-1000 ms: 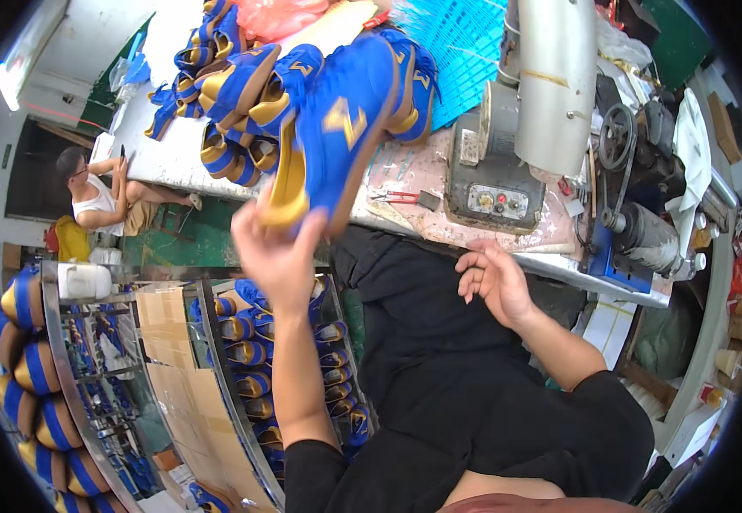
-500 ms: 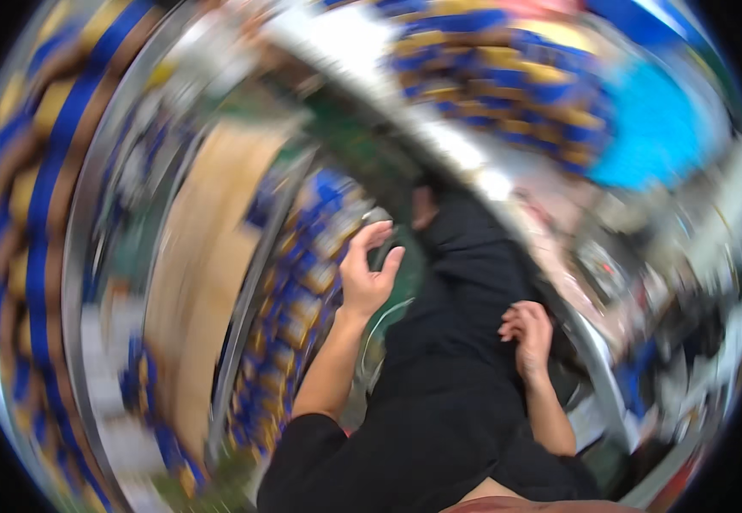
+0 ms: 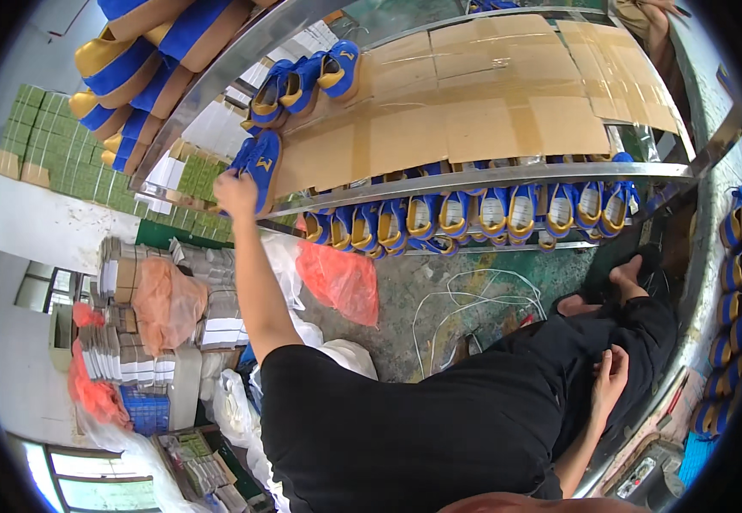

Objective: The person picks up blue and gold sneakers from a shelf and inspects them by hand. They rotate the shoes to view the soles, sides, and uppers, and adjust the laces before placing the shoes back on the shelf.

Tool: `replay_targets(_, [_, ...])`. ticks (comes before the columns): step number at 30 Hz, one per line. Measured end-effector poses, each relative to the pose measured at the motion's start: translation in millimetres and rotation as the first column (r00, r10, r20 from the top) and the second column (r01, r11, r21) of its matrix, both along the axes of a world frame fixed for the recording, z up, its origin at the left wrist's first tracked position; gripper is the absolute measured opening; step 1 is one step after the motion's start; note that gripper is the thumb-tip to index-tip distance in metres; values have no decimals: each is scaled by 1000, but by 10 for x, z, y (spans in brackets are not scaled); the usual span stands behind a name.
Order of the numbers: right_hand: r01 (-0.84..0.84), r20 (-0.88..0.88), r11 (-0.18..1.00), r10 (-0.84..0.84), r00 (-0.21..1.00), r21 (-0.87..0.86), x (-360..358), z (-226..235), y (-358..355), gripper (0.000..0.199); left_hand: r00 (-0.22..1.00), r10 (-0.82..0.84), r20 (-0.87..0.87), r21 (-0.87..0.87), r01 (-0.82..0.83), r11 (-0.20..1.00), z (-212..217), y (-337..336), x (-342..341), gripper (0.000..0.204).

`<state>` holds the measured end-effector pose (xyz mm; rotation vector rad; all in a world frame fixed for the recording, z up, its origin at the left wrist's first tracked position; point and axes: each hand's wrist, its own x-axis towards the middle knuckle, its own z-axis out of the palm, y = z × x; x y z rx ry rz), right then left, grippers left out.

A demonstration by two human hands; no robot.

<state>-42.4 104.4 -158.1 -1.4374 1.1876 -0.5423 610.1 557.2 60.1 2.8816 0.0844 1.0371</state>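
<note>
My left hand (image 3: 235, 193) reaches out to the left end of the cardboard-lined shelf. Its fingers are closed on a blue shoe (image 3: 263, 174) with a gold emblem and a tan sole; part of the shoe is hidden by the fingers. Just beyond it on the same shelf stand several more blue shoes (image 3: 300, 88) with gold toes or heels. My right hand (image 3: 612, 378) hangs by my thigh, holding nothing, its fingers loosely bent and apart.
Below the cardboard (image 3: 508, 94), a metal rack rail (image 3: 491, 180) runs past rows of blue-and-gold shoes (image 3: 456, 212). More shoes (image 3: 136, 77) are stacked upper left. A white cable (image 3: 439, 295) loops over the floor. Paper bundles (image 3: 119, 350) and a red plastic bag (image 3: 341, 282) lie left.
My view has swung round from a blurred bench-and-rack scene to the cardboard shelf. My left hand, lifted with nothing in it before, is now on a shoe. My right hand stays low.
</note>
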Motion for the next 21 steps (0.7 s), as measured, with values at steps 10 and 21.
replay_targets(10, [-229,-198,918,170,965,-325,555,160,-8,23,694,-229,-683,-151,173,973,251,563,620,42])
replay_targets(21, [-499,-116,399,681,723,-769,1923,1306,323,36,501,-732,-462,-64,804,591,567,-3024,-1809,37])
